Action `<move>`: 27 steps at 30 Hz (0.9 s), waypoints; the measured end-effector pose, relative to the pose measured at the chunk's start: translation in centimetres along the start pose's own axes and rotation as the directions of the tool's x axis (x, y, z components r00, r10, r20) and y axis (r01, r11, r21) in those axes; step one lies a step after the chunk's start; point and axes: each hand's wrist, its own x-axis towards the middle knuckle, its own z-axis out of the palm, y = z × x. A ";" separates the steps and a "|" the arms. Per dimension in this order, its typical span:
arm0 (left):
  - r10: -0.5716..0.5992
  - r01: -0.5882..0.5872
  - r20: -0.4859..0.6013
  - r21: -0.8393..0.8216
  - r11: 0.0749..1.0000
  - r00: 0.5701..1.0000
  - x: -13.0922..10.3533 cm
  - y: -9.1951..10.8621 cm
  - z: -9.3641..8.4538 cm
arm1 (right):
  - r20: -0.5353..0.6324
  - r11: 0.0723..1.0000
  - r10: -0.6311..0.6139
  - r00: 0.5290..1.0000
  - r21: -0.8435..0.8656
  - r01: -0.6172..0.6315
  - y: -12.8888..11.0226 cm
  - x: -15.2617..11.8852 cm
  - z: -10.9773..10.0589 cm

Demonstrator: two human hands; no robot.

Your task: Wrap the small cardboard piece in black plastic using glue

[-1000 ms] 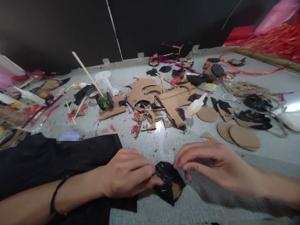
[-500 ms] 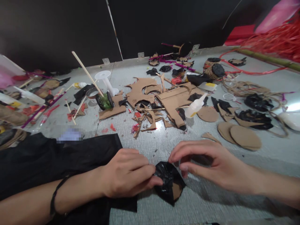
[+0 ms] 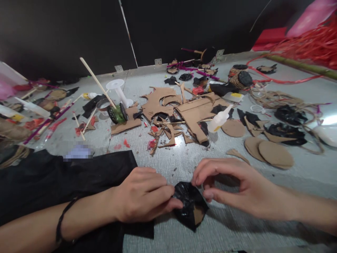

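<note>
Low in the middle of the head view, a cardboard disc (image 3: 198,213) lies on the table, mostly covered by crumpled black plastic (image 3: 185,196). Brown card shows only at its lower right. My left hand (image 3: 149,195) is closed, pinching the left edge of the covered disc between thumb and fingers. At the upper right edge hovers my right hand (image 3: 231,186), its fingers curved and its thumb apart from the index finger. Its fingertips are at the plastic's rim; whether they touch it is hard to see. A black plastic sheet (image 3: 105,172) spreads under my left forearm.
Cut cardboard scraps (image 3: 158,100) are heaped beyond my hands. A glue bottle (image 3: 219,119) stands among them. Round cardboard discs (image 3: 276,154) lie at right, near coiled twine (image 3: 279,98). A green roll with a stick (image 3: 118,114) and a white spool (image 3: 119,93) stand left of centre.
My right hand has shifted slightly right, its fingertips drawing back a little from the black plastic's edge. My left hand and the covered disc stay in place.
</note>
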 end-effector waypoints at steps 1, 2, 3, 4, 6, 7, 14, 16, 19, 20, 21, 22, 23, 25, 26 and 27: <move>0.001 -0.001 0.000 0.000 1.000 1.000 0.0 0.0 0.0 | 0.004 1.000 0.004 1.000 0.005 -0.004 0.0 -0.1 0.0; 0.001 -0.001 0.003 0.000 1.000 1.000 0.0 0.0 0.0 | 0.007 1.000 0.013 1.000 0.008 -0.013 0.0 -0.1 0.0; 0.001 -0.001 0.006 0.001 1.000 1.000 0.0 0.0 0.0 | 0.008 1.000 0.024 1.000 0.012 -0.024 0.0 -0.2 0.0; 0.001 -0.001 0.006 0.002 1.000 1.000 0.0 0.0 0.0 | 0.008 0.999 0.034 0.999 0.019 -0.034 0.0 -0.3 0.1; 0.000 0.000 0.004 0.006 1.000 1.000 0.0 0.0 0.0 | 0.010 0.998 0.046 0.999 0.035 -0.046 -0.2 -0.4 0.1; 0.000 0.000 0.005 0.007 1.000 1.000 0.0 0.0 0.0 | 0.011 0.998 0.046 0.999 0.042 -0.046 -0.2 -0.4 0.2; 0.002 -0.002 0.008 -0.016 1.000 1.000 -0.1 -0.1 0.1 | -0.006 0.999 0.003 1.000 0.034 -0.003 -0.6 -0.1 0.2; 0.007 -0.007 0.009 -0.021 1.000 1.000 -0.1 -0.1 0.1 | -0.007 1.000 -0.016 1.000 0.023 0.016 -0.5 0.0 0.1; 0.014 -0.014 0.007 -0.020 1.000 1.000 -0.2 -0.2 0.1 | -0.010 0.996 -0.080 0.997 -0.041 0.080 -0.3 -0.1 0.0; 0.015 -0.015 0.005 -0.017 1.000 1.000 -0.2 -0.2 0.1 | -0.004 0.988 -0.121 0.993 -0.099 0.120 -0.2 -0.2 -0.1; 0.014 -0.014 0.002 -0.013 1.000 1.000 -0.2 -0.2 0.1 | 0.014 0.968 -0.177 0.984 -0.180 0.176 -0.1 -0.4 -0.1; 0.014 -0.014 -0.002 -0.008 1.000 1.000 -0.2 -0.2 0.1 | 0.046 0.928 -0.240 0.970 -0.281 0.244 0.0 -0.5 -0.1; 0.016 -0.016 -0.007 -0.004 1.000 1.000 -0.2 -0.2 0.1 | 0.088 0.862 -0.313 0.946 -0.391 0.322 0.0 -0.7 -0.1; 0.021 -0.022 -0.018 -0.007 1.000 1.000 -0.2 -0.1 0.0 | 0.186 0.683 -0.425 0.886 -0.577 0.449 -0.1 -0.9 -0.1; 0.029 -0.029 -0.020 -0.014 0.999 0.999 -0.2 -0.1 0.0 | 0.231 0.596 -0.459 0.858 -0.637 0.490 -0.2 -1.0 -0.1; 0.038 -0.039 -0.023 -0.021 0.999 0.999 -0.2 -0.1 -0.1 | 0.263 0.528 -0.480 0.837 -0.676 0.515 -0.4 -1.0 0.0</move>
